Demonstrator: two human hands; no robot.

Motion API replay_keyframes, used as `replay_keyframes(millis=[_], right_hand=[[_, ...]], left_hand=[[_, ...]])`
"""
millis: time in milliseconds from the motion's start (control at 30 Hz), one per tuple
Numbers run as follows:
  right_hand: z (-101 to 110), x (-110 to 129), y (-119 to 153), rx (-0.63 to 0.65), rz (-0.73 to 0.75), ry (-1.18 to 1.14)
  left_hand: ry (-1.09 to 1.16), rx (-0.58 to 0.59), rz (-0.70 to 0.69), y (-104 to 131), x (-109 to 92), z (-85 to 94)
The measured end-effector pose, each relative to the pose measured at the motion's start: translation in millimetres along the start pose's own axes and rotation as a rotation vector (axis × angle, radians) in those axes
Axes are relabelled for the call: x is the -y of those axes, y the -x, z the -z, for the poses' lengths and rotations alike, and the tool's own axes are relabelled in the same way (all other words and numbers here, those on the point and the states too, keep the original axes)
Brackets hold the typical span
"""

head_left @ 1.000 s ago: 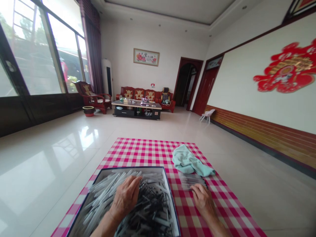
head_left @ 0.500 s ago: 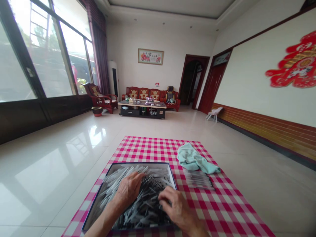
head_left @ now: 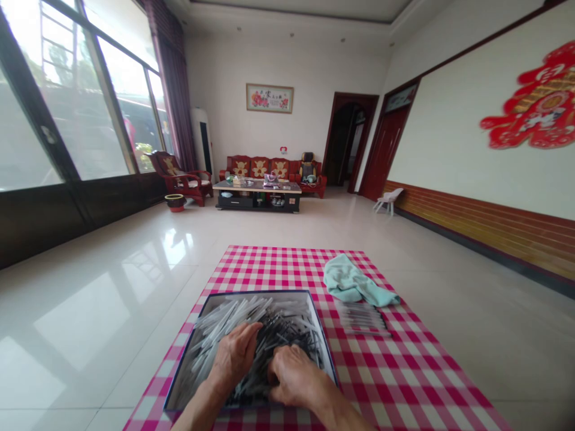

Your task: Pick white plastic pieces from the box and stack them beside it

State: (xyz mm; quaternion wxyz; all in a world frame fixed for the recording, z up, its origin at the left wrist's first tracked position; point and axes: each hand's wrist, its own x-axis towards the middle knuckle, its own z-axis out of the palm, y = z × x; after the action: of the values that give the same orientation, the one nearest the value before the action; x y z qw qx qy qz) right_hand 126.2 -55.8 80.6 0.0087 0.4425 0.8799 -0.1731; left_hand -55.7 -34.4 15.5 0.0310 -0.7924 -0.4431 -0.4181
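At ten o'clock, a tall window (head_left: 101, 126) lets in daylight, and a wooden armchair (head_left: 191, 184) stands just beside it, lower and nearer to the middle. Across six o'clock runs a counter (head_left: 269, 263) with a pink-and-white gingham cover. On its left part, between six and seven o'clock, sits a shallow blue-edged box (head_left: 320, 335). Clear pen-like tubes (head_left: 218, 332) fill its left side, lying mostly aslant; the left hand (head_left: 236, 350), at seven o'clock, is over them, its grip bunched with thumb and forefinger close together. Whether it pinches anything I cannot tell. Small dark slim pieces (head_left: 281, 329) lie jumbled farther right in the box. Above them, at six o'clock, is the right hand (head_left: 294, 374), fingers curled downward and blurred; I cannot tell if that grip is spread or closed on a piece. Right of the box, towards four o'clock, lies a rumpled mint-green cloth (head_left: 353, 280), with a row of dark-ended clear tubes (head_left: 362, 318) along its near side. Farther off, at three o'clock, a small pale chair (head_left: 390, 196) stands on the tiled floor.
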Motion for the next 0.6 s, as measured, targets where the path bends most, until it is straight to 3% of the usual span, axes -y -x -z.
replay_keyframes(millis=[367,467,600], right_hand=[[-2,7,-8,0.005,0.058,0.085],[-3,2,-6,-0.044,0.065,0.076],[-5,-7,-6,-0.249,0.066,-0.095]], left_hand=[[0.020,-0.018,0.007,0,0,-2.0],[0.021,-0.027,0.005,1,1,-2.8],[0.021,-0.042,0.012,2,2,-3.9]])
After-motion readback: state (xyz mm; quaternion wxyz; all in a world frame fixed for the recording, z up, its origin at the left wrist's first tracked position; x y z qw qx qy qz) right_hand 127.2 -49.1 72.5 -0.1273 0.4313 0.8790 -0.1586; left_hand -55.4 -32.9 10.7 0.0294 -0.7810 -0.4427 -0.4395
